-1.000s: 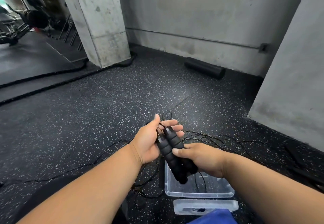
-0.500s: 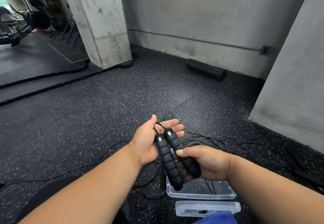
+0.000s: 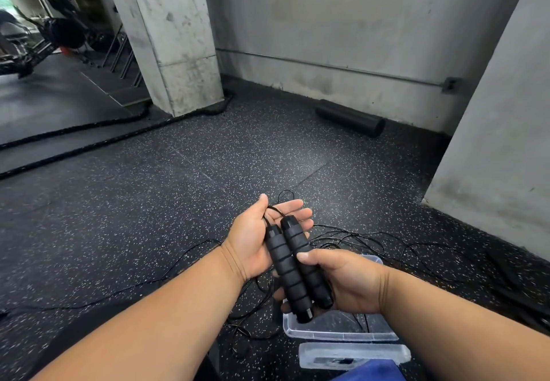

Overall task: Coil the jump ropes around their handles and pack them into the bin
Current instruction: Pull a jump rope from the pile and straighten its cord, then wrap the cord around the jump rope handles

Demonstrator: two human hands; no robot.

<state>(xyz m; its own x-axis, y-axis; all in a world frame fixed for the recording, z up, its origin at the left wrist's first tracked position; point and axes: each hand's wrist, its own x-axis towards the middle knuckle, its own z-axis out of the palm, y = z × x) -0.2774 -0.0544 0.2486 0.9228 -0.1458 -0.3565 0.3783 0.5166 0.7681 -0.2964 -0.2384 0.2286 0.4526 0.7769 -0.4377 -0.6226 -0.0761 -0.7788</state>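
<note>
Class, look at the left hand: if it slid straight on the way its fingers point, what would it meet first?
Probably nothing close: the left hand points up and right over bare floor; the wall lies beyond, though depth is unclear.

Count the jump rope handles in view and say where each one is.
2. The left handle lies across the left hand; the right handle lies beside it, held by the right hand. Others may be hidden among the floor ropes.
</note>
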